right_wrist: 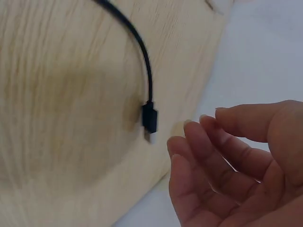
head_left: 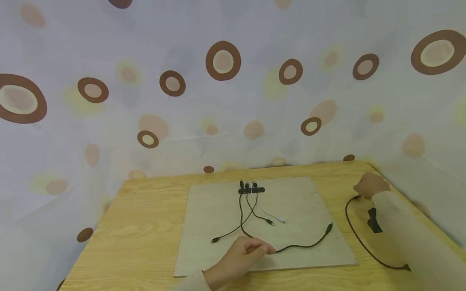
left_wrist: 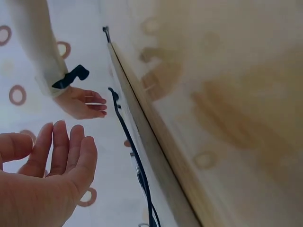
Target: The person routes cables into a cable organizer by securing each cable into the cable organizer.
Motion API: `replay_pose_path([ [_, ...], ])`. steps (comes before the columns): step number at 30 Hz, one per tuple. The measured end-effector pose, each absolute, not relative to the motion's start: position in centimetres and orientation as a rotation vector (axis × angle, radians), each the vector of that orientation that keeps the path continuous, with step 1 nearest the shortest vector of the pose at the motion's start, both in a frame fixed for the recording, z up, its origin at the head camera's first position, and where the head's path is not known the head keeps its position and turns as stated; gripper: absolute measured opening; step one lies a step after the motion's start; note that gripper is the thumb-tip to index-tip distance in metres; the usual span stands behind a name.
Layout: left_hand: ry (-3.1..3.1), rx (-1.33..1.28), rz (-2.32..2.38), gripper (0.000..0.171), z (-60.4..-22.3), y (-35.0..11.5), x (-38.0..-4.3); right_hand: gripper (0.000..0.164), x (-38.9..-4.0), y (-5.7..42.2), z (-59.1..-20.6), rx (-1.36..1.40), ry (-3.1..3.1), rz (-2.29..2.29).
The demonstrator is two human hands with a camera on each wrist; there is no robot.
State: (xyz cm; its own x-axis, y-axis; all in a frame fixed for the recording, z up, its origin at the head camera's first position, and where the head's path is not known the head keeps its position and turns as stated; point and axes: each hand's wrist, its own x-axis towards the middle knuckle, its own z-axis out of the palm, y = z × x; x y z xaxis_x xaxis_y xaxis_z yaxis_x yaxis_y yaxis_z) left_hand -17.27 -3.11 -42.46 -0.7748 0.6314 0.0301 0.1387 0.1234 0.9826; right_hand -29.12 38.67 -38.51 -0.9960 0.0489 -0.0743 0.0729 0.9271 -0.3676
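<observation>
A black USB cable (head_left: 358,240) lies curved on the wood at the right. Its metal-tipped plug (right_wrist: 149,118) is just off the fingertips of my right hand (head_left: 371,186), whose fingers are loosely bent with nothing between them in the right wrist view. My left hand (head_left: 242,258) hovers low over the front of a pale board (head_left: 298,210), overlapping another black cable (head_left: 303,245) in the head view. In the left wrist view its fingers are relaxed and hold nothing. That cable runs from a black cable holder (head_left: 261,190) to a plug (head_left: 329,228) at the board's right.
Two shorter black cables (head_left: 229,233) and a white cable (head_left: 267,213) hang from the holder across the board. The board sits on a wooden table (head_left: 138,226). Patterned cloth (head_left: 255,101) rises behind and beside the table. A black strap (head_left: 373,220) sits at my right wrist.
</observation>
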Motion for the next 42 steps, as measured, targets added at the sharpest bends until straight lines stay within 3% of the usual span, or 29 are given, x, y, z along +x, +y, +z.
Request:
replay_pose_path([
  [7,1.896,0.814,1.751,0.033,-42.5,-1.5,-16.5,0.029,-28.8,39.8,-40.3,0.236,2.912,-0.565],
  [14,1.862,0.853,1.726,0.033,-42.4,-1.1,-15.6,0.059,-28.5,38.5,-40.5,0.344,2.926,-0.489],
  [22,1.888,0.919,1.664,0.033,-42.3,-1.5,-15.9,0.066,-28.9,38.9,-41.9,0.438,2.909,-0.553],
  [34,1.806,0.795,1.697,0.034,-41.7,-1.7,-16.3,0.046,-29.3,38.5,-42.3,0.657,2.922,-0.608],
  [42,1.83,0.783,1.681,0.032,-41.8,-1.7,-16.4,0.055,-29.7,38.6,-42.8,0.693,2.918,-0.658],
])
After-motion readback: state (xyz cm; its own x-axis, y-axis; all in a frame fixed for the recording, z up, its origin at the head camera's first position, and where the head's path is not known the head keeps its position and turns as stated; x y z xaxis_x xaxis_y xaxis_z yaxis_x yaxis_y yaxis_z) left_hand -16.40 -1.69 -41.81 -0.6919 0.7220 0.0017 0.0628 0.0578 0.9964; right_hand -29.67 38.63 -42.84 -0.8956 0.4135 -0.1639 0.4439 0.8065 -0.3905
